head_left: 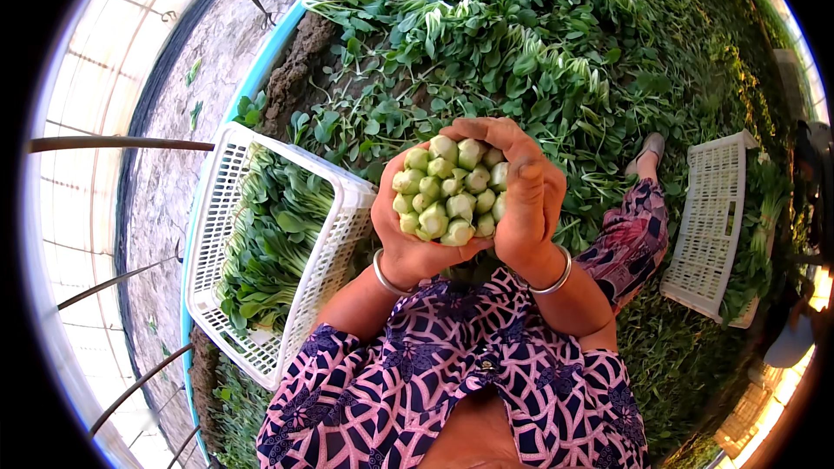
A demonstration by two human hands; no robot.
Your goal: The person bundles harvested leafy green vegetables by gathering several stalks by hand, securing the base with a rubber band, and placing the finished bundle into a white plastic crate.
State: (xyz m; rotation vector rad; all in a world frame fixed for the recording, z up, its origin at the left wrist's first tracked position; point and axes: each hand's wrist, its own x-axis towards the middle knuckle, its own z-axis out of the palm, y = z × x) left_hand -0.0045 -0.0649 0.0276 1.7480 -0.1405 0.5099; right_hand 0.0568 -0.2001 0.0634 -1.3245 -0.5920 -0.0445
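Note:
Both my hands are wrapped around one bunch of leafy green vegetables (pixel 449 192), held up close to the camera. Its pale green cut stem ends face up, packed tightly together; the leaves below are mostly hidden. My left hand (pixel 407 234) cups the side at the picture's left, and my right hand (pixel 534 189) curves over the top and the other side. Beside my left arm stands a white plastic crate (pixel 326 234) holding many bunches of greens (pixel 273 247). Past the bunch, rows of cut greens (pixel 508 45) lie on the ground.
A second white crate (pixel 707 221) with greens stands at the right, past my outstretched leg (pixel 632 234). A blue strip (pixel 260 58) edges the soil bed at the left, with thin curved poles (pixel 124 142) crossing it beside a translucent sheet wall (pixel 91 78).

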